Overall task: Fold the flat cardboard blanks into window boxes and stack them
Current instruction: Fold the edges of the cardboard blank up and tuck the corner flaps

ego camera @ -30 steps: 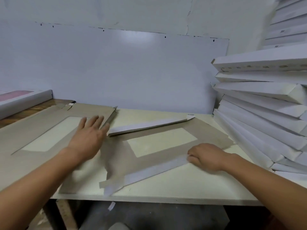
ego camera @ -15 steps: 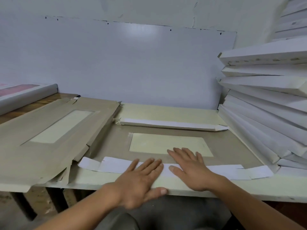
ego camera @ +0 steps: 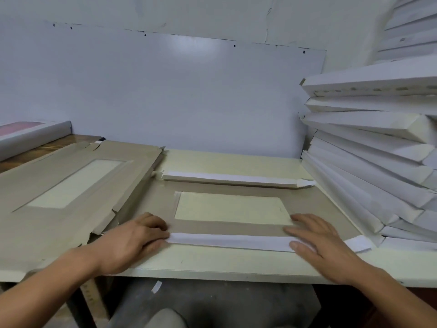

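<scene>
Pale and cream-coloured, the counter (ego camera: 227,263) carried a flat window blank (ego camera: 208,229) at its middle. Its near white flap (ego camera: 230,241) was folded over. The left hand (ego camera: 132,240) gripped the flap's left end with curled fingers; the right hand (ego camera: 318,237) pressed flat, fingers spread, on its right end. Spare blanks (ego camera: 59,185) lay left, finished boxes (ego camera: 369,147) stacked right.

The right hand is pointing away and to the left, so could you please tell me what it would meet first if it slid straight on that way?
Probably the window opening of the cardboard blank; the right hand has its fingertips almost at that cut-out's near right corner.
</scene>
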Motion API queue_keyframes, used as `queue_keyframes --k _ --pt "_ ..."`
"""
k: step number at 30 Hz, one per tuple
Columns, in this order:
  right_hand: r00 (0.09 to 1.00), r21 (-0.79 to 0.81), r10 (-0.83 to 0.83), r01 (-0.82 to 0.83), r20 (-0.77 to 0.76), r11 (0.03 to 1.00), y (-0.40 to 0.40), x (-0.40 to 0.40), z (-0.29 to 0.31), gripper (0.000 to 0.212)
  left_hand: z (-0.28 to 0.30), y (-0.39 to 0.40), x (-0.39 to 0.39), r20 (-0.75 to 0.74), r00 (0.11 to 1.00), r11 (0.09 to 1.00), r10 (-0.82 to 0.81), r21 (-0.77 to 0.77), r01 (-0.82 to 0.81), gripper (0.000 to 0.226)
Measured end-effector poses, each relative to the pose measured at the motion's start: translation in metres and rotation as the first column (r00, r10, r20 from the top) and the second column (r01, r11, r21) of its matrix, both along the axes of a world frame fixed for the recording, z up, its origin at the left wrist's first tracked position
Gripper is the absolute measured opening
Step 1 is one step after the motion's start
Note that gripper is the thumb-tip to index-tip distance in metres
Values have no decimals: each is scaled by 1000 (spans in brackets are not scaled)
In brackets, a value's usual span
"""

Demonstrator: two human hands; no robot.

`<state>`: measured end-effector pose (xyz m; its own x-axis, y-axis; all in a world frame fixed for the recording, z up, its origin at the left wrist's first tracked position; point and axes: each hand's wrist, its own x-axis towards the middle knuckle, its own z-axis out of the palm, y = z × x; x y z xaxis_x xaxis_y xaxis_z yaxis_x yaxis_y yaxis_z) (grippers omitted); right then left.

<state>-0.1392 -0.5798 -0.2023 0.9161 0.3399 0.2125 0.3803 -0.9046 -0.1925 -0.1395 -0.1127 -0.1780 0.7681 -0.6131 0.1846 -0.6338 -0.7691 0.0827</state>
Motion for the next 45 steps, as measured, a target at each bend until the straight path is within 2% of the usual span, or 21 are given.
queue_keyframes --k 2,4,7,10,12,17,20,25,29,32,34,36,38,40,45 --pt "995 -30 87 -86 45 996 16 -4 -1 42 6 -5 2 47 999 1000 22 19 -23 57" --pt "990 -43 116 -113 79 993 28 -2 1 35 10 -11 4 81 989 989 122 69 -127 52" --pt "1000 -7 22 -22 -4 1000 41 6 14 24 7 -25 11 42 948 947 315 49 -317 30" --pt "996 -44 -41 38 -73 998 57 19 19 28 3 -47 19 39 924 923 381 36 -382 19" --pt "994 -98 -31 21 -103 995 75 28 17 37 -3 -68 26 59 921 919 386 58 -389 18" --pt "990 -177 42 -66 -137 982 140 44 3 48 -26 -134 38 8 961 959 278 47 -278 36" --pt "962 -174 -4 -46 -274 984 149 51 -3 54 -33 -138 46 -175 941 956 288 101 -274 60" --pt "935 -218 -127 55 -331 974 79 56 0 56 -31 -61 57 -241 888 916 391 200 -349 71" --pt "925 -222 -233 169 -302 960 12 47 4 57 -26 -10 58 -240 859 886 452 235 -400 94" --pt "961 -210 -197 155 -193 965 -25 30 16 57 -26 -4 61 -166 852 858 496 246 -452 84" --pt "977 -241 -171 137 -124 961 -41 15 27 46 -24 -8 62 -28 854 832 519 246 -498 71" --pt "980 -290 -157 115 -126 950 -50 4 38 46 -22 -17 59 114 851 824 513 212 -525 63" --pt "971 -300 -134 71 -196 951 -52 -2 43 44 -20 -32 55 193 840 825 507 175 -538 59" --pt "946 -242 -93 15 -311 970 -46 0 46 40 -18 -51 49 212 837 835 504 129 -535 60" --pt "808 -111 -29 -45 -589 993 -10 8 58 45 -19 -96 13 109 922 927 371 14 -374 68"
